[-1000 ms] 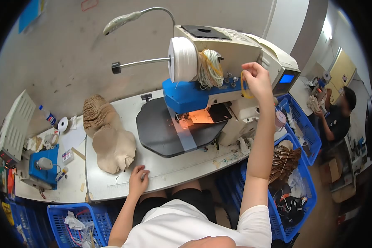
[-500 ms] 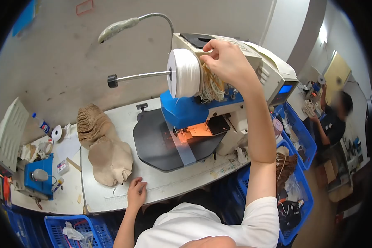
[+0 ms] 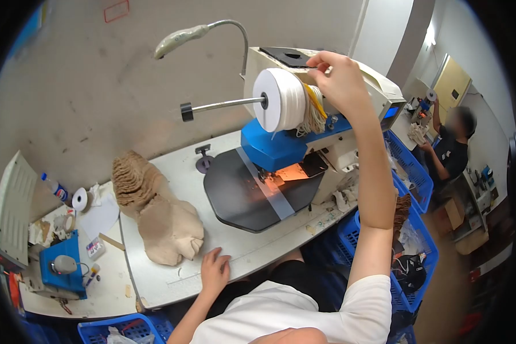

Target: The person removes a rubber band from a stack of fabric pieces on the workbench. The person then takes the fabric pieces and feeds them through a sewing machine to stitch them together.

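My left hand (image 3: 215, 272) rests at the front edge of the white table (image 3: 235, 259), fingers apart and holding nothing, just right of the beige fabric pieces (image 3: 172, 226). My right hand (image 3: 339, 80) is raised over the blue and cream sewing machine (image 3: 273, 144), thumb and fingers pinched together; whatever they hold is too small to make out. Left of it and lower are a white spool (image 3: 281, 100) on a metal rod and a bundle of pale and yellow bands (image 3: 313, 114). The machine's black plate (image 3: 235, 198) is lit orange near the needle.
A bent lamp (image 3: 180, 40) arches above the spool. Blue crates (image 3: 421, 275) stand at the right, another (image 3: 117, 329) at the lower left. A second blue machine (image 3: 63, 264) and a bottle (image 3: 54, 186) are on the left table. A co-worker (image 3: 453, 149) sits at the far right.
My right hand rose and moved left from the machine's right side to above the band bundle. The yellow band it held earlier now seems to hang with the bundle. My left hand stays at the table edge.
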`<state>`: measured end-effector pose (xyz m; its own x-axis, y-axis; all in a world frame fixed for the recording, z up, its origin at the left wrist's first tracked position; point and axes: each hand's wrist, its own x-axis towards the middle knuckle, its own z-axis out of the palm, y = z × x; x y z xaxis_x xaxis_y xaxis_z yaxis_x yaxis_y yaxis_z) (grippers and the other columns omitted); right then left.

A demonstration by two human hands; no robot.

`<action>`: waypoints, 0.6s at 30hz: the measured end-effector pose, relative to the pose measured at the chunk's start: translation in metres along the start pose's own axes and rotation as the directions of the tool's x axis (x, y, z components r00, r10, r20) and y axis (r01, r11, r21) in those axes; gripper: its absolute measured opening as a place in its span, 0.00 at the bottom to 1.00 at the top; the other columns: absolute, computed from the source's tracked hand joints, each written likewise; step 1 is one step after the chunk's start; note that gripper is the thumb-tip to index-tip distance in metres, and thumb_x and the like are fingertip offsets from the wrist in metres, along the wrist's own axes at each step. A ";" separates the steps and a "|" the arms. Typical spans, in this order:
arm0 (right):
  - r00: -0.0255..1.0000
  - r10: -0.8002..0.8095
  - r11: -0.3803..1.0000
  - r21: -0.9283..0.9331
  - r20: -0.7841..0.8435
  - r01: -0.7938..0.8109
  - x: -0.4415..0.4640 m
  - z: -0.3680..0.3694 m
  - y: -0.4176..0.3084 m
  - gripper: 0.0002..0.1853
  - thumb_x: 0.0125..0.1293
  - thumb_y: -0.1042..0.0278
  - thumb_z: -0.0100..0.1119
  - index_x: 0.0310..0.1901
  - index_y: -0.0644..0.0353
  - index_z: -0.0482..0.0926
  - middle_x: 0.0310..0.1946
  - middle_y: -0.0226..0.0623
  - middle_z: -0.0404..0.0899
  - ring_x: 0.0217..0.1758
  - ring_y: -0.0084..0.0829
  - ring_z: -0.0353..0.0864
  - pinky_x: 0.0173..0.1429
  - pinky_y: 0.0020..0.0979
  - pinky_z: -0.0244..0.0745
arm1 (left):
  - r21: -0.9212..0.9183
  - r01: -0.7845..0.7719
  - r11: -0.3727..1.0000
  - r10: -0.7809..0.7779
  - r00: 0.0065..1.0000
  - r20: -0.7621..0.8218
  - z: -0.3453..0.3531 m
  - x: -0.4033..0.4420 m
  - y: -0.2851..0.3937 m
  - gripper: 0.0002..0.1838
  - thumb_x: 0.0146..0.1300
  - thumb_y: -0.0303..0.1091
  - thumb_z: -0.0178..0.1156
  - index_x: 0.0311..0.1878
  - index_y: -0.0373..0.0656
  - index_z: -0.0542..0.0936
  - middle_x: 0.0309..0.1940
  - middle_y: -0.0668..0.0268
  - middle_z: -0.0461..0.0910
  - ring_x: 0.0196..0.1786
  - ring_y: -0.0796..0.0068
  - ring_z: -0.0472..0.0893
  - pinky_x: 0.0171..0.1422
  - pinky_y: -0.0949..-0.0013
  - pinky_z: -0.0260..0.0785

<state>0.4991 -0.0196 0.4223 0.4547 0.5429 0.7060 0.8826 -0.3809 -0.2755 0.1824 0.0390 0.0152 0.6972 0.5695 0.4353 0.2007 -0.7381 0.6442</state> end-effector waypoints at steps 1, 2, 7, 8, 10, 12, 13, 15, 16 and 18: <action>0.998 -0.018 0.998 0.058 -0.057 0.021 -0.004 -0.003 -0.005 0.06 0.59 0.73 0.61 0.37 0.61 0.84 0.28 0.38 0.83 0.32 0.32 0.82 0.39 0.31 0.76 | 0.003 0.002 1.000 -0.002 1.000 0.003 0.000 0.000 -0.001 0.09 0.51 0.25 0.62 0.37 0.43 0.83 0.51 0.52 0.77 0.55 0.49 0.75 0.60 0.54 0.68; 0.993 -0.033 0.992 0.115 -0.115 0.046 -0.009 -0.007 -0.011 0.06 0.59 0.72 0.63 0.37 0.60 0.84 0.27 0.36 0.83 0.31 0.29 0.81 0.37 0.29 0.75 | 0.004 0.009 1.000 -0.009 1.000 0.013 0.000 0.001 0.000 0.09 0.51 0.25 0.62 0.37 0.43 0.83 0.52 0.52 0.77 0.55 0.49 0.74 0.60 0.54 0.68; 0.822 -0.428 0.682 0.462 -0.375 0.566 -0.056 -0.042 -0.040 0.13 0.59 0.61 0.71 0.41 0.57 0.83 0.35 0.35 0.81 0.33 0.26 0.76 0.38 0.25 0.72 | 0.027 0.015 1.000 -0.017 0.998 0.065 -0.002 0.002 0.001 0.09 0.53 0.26 0.63 0.39 0.43 0.83 0.52 0.51 0.76 0.56 0.48 0.73 0.61 0.53 0.66; 0.770 -0.501 0.635 0.437 -0.395 0.637 -0.064 -0.052 -0.046 0.14 0.59 0.57 0.71 0.41 0.55 0.83 0.33 0.33 0.80 0.32 0.26 0.75 0.38 0.26 0.70 | 0.037 0.010 0.999 -0.013 0.997 0.078 -0.001 0.001 -0.001 0.10 0.53 0.27 0.63 0.41 0.43 0.83 0.53 0.50 0.75 0.57 0.47 0.72 0.61 0.52 0.65; 0.671 -0.623 0.547 0.390 -0.402 0.741 -0.077 -0.069 -0.059 0.15 0.58 0.52 0.70 0.41 0.52 0.82 0.32 0.32 0.79 0.30 0.26 0.73 0.39 0.27 0.68 | 0.090 -0.005 0.996 -0.005 0.994 0.106 0.002 0.000 0.000 0.14 0.55 0.31 0.64 0.45 0.42 0.81 0.55 0.49 0.73 0.59 0.47 0.70 0.63 0.51 0.63; 0.634 -0.685 0.510 0.385 -0.359 0.769 -0.084 -0.081 -0.059 0.15 0.59 0.51 0.70 0.41 0.51 0.82 0.32 0.31 0.79 0.30 0.26 0.73 0.38 0.28 0.66 | 0.170 -0.023 0.985 -0.001 0.991 0.137 0.001 0.002 0.010 0.19 0.57 0.35 0.65 0.51 0.40 0.78 0.58 0.48 0.69 0.61 0.46 0.68 0.65 0.49 0.61; 0.625 -0.703 0.501 0.388 -0.339 0.774 -0.086 -0.085 -0.055 0.15 0.59 0.51 0.69 0.41 0.50 0.82 0.32 0.31 0.79 0.29 0.26 0.72 0.38 0.28 0.66 | 0.191 0.017 0.981 -0.049 0.986 0.162 -0.004 0.006 0.021 0.28 0.58 0.43 0.65 0.58 0.38 0.72 0.61 0.46 0.65 0.64 0.44 0.64 0.68 0.47 0.57; 0.619 -0.724 0.494 0.397 -0.306 0.774 -0.086 -0.087 -0.046 0.15 0.59 0.50 0.69 0.41 0.49 0.82 0.31 0.30 0.78 0.29 0.26 0.72 0.38 0.29 0.64 | 0.241 0.027 0.970 -0.071 0.982 0.177 -0.002 0.007 0.023 0.35 0.57 0.47 0.66 0.63 0.38 0.68 0.62 0.44 0.62 0.65 0.42 0.62 0.70 0.45 0.54; 0.618 -0.730 0.492 0.405 -0.291 0.771 -0.085 -0.087 -0.043 0.15 0.60 0.49 0.68 0.41 0.49 0.82 0.31 0.29 0.78 0.28 0.26 0.72 0.37 0.29 0.63 | 0.263 0.025 0.964 -0.078 0.978 0.192 -0.002 0.007 0.026 0.37 0.55 0.49 0.66 0.63 0.38 0.67 0.63 0.44 0.61 0.66 0.42 0.61 0.70 0.45 0.53; 0.624 -0.734 0.495 0.420 -0.267 0.761 -0.082 -0.088 -0.036 0.15 0.60 0.48 0.68 0.41 0.48 0.82 0.31 0.28 0.78 0.28 0.26 0.71 0.37 0.29 0.62 | 0.306 0.023 0.952 -0.094 0.971 0.219 -0.005 0.007 0.031 0.42 0.53 0.53 0.67 0.65 0.38 0.65 0.64 0.44 0.59 0.67 0.42 0.59 0.71 0.43 0.51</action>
<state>0.4191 -0.1164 0.4318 -0.3959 0.4187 0.8173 0.8327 0.5389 0.1272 0.1906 0.0218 0.0418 0.8090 0.5432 0.2246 0.4175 -0.8000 0.4310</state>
